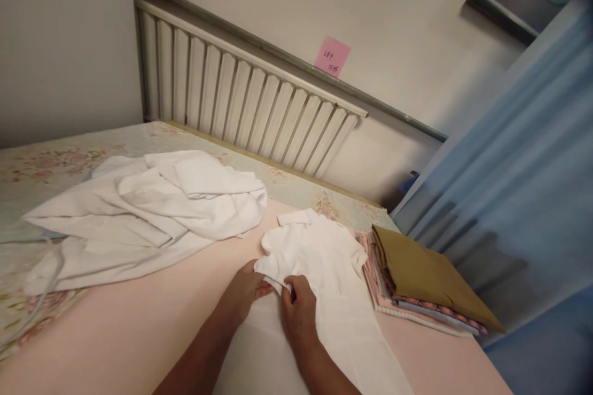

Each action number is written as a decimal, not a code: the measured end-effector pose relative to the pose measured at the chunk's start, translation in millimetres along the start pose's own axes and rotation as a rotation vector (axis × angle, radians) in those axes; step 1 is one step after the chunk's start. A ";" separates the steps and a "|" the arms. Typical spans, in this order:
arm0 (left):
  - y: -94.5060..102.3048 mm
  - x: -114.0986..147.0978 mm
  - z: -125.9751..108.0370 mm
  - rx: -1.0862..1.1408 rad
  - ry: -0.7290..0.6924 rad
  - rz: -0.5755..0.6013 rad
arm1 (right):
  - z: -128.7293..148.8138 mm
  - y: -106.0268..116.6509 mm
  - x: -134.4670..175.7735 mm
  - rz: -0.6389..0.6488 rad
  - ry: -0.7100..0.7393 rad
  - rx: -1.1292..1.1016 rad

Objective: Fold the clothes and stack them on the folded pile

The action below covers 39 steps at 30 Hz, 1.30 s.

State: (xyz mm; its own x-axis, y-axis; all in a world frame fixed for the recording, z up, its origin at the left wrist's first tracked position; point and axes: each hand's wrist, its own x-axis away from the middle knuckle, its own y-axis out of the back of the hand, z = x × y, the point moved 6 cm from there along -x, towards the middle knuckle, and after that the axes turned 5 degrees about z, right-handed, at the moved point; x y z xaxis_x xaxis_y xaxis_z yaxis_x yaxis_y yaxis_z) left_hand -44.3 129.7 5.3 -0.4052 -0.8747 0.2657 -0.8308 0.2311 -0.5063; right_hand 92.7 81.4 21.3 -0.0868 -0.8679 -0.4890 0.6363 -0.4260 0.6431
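Observation:
A white short-sleeved garment (319, 256) with a collar lies spread on the pink sheet, its collar end pointing away from me. My left hand (248, 290) pinches the edge of its left sleeve. Close beside it, my right hand (299, 311) is closed on the same sleeve edge, nearer the body of the garment. The fingertips of both hands are partly hidden by the cloth. The lower part of the garment runs toward me beneath my forearms and out of the bottom of the view.
To the left lies a crumpled heap of white cloth (152, 197), with a pale cord (53, 278) by it. Folded cloths (430, 271), brown on top, are stacked at the right. Behind are a radiator (241, 92) and a blue curtain (500, 197). Pink sheet (152, 333) covers the near surface.

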 end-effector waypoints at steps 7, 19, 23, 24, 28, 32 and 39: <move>-1.1 -4.4 3.6 0.129 -0.054 0.115 | 3.6 1.1 2.6 -0.022 0.069 0.016; -0.1 -7.0 7.2 0.224 -0.018 0.118 | 12.1 -1.5 7.4 0.027 0.236 0.065; -2.9 -3.3 3.8 0.232 -0.015 0.108 | 13.7 -4.2 8.1 0.044 0.248 0.073; -3.8 -2.5 3.0 0.234 -0.020 0.112 | 13.5 -4.2 8.0 0.042 0.237 0.067; -3.7 -1.9 4.3 0.196 -0.024 0.094 | 12.9 -4.3 7.8 0.044 0.213 0.045; -3.6 -2.9 5.4 0.187 -0.034 0.093 | 11.0 -5.6 7.8 0.052 0.207 0.049; -11.0 1.5 0.5 0.176 -0.076 0.176 | 11.9 -6.8 7.2 0.076 0.198 0.078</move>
State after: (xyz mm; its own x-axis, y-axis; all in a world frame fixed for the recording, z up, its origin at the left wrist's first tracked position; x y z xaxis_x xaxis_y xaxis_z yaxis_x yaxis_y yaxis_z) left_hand -35.6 125.7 10.9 -0.5025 -0.8586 0.1020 -0.6683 0.3108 -0.6759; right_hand 78.6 75.0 20.4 0.1167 -0.8344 -0.5387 0.5735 -0.3862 0.7225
